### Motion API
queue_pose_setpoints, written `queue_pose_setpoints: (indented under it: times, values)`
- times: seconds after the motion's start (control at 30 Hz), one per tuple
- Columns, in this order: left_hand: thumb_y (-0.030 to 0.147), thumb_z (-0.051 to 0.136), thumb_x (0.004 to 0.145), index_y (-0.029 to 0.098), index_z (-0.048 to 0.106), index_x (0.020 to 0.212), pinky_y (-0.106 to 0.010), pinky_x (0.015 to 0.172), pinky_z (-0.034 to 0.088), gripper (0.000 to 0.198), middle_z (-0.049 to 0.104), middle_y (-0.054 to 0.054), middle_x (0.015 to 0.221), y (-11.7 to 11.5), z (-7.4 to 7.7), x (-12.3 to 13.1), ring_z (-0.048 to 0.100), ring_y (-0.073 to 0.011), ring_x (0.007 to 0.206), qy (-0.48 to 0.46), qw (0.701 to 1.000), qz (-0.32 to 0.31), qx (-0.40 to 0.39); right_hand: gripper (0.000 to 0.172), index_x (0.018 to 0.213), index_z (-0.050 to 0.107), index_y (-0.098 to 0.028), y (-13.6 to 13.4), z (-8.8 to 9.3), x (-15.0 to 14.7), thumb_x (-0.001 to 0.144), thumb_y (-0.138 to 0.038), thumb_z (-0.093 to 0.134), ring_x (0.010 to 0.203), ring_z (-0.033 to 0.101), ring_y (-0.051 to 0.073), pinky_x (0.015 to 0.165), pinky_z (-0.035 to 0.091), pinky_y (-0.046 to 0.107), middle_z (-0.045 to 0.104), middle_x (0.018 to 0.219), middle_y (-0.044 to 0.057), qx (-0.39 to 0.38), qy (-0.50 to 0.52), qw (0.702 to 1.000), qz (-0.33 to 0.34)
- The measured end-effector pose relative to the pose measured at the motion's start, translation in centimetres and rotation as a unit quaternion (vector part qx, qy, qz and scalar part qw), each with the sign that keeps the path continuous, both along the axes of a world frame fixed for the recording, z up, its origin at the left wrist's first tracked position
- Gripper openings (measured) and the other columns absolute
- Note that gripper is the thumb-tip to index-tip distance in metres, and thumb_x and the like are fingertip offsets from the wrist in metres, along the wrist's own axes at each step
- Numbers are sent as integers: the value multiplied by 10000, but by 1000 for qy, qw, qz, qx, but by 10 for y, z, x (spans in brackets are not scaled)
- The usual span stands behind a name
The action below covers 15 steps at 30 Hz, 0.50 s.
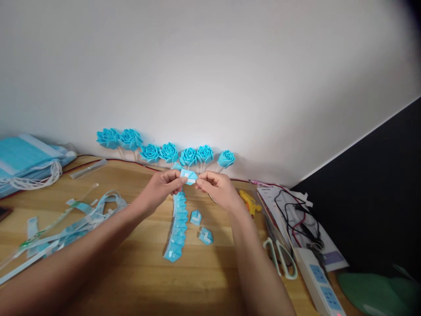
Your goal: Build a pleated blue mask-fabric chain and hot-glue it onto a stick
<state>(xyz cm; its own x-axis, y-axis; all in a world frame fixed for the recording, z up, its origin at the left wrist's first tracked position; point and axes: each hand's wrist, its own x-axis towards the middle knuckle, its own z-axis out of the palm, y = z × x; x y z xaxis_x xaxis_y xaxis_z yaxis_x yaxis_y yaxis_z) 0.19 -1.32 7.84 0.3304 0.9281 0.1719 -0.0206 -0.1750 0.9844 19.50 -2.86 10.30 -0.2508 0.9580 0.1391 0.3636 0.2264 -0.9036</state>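
Between my two hands I hold a small folded blue piece [188, 177] with a white strip across it. My left hand [166, 183] pinches its left edge, and my right hand [215, 186] pinches its right corner. Below them, a strip of overlapping folded blue pieces [179, 224] runs toward me on the wooden table; its far end is partly hidden behind my left fingers. Two loose folded pieces, one nearer the strip [196, 217] and another closer to me [205, 236], lie to its right.
Several blue flowers [169, 152] lean along the wall. Blue face masks [29, 153] and cut strips [79, 224] lie left. On the right are a yellow glue gun [250, 202], white-handled scissors [279, 254], dark cables [302, 219] and a power strip [319, 281].
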Motion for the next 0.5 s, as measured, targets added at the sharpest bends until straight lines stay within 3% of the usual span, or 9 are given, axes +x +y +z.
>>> queue_pose_setpoints:
  times: [0.1, 0.23, 0.37, 0.5]
  values:
    - [431, 591, 851, 175, 537, 629, -232, 568, 363, 344, 500, 26, 582, 0, 1, -1, 435, -101, 557, -15, 999, 45, 14, 209, 710, 637, -181, 0, 1, -1, 832, -346, 596, 610, 501, 105, 601, 389, 233, 611, 674, -18, 12, 14, 999, -27]
    - [361, 593, 870, 177, 595, 726, -233, 604, 369, 234, 541, 17, 664, -7, 3, -3, 466, -111, 626, 25, 982, 139, 123, 212, 737, 645, -179, 1, -1, -3, 820, -370, 611, 622, 496, 112, 614, 391, 241, 605, 684, -15, 30, 20, 997, -72]
    - [304, 592, 884, 179, 660, 763, -236, 592, 356, 187, 593, 5, 675, -15, 4, -2, 477, -117, 621, 125, 957, 135, 226, 214, 766, 653, -179, -1, -4, -7, 837, -375, 607, 650, 510, 117, 622, 398, 240, 608, 707, -13, 42, 13, 996, -74]
    - [267, 593, 881, 189, 702, 833, -238, 612, 365, 142, 621, 2, 692, -13, 0, 0, 503, -120, 625, 170, 944, 133, 251, 190, 773, 648, -182, -2, -6, -11, 844, -354, 606, 645, 515, 116, 606, 396, 233, 594, 691, -21, 45, 15, 997, -61]
